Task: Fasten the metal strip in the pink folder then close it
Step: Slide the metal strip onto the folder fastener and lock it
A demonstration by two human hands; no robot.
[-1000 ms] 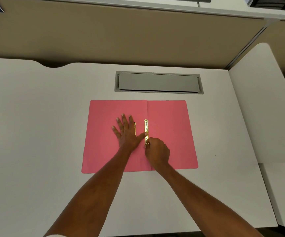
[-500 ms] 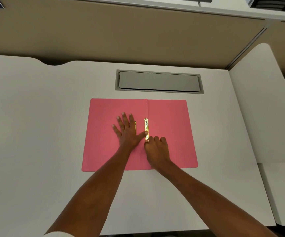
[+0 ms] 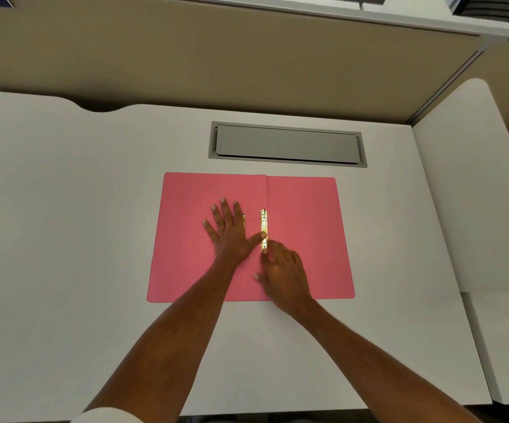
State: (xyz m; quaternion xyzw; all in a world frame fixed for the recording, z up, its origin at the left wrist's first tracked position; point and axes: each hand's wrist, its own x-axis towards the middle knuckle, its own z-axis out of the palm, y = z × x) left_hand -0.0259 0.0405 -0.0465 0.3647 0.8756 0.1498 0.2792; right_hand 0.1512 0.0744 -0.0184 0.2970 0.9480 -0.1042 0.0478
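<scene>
Change since half a second ago: right hand [image 3: 283, 274] has loosened from a bunched press at the near end of the strip [image 3: 264, 229] into a looser, splayed reach, forefinger tip at the strip's near end; left hand [image 3: 229, 232] unchanged in place. Item: pink folder [image 3: 305, 239], lying open and flat on the white bench [image 3: 64, 239], spine running away from the viewer, both leaves exposed. Item: strip, brass-coloured, lying lengthwise just right of the spine, about midway along it. A second small glint of brass shows at the left forefinger, beside the spine; what it is cannot be told. Left hand: palm down on the left leaf, fingers [image 3: 223, 209] spread, thumb stretched right so its tip touches the strip's middle. Right hand: on the right leaf near the spine, fingers loosely apart, pinching nothing. Item: grey hatch [image 3: 286, 145] set in the bench beyond the folder, well apart from it. Condition of task: strip appears seated flat, but whether its prongs are bent down and locked is too small to tell; fastening judged in its last stage. Outstanding: closing one leaf over the other, not yet begun.
</scene>
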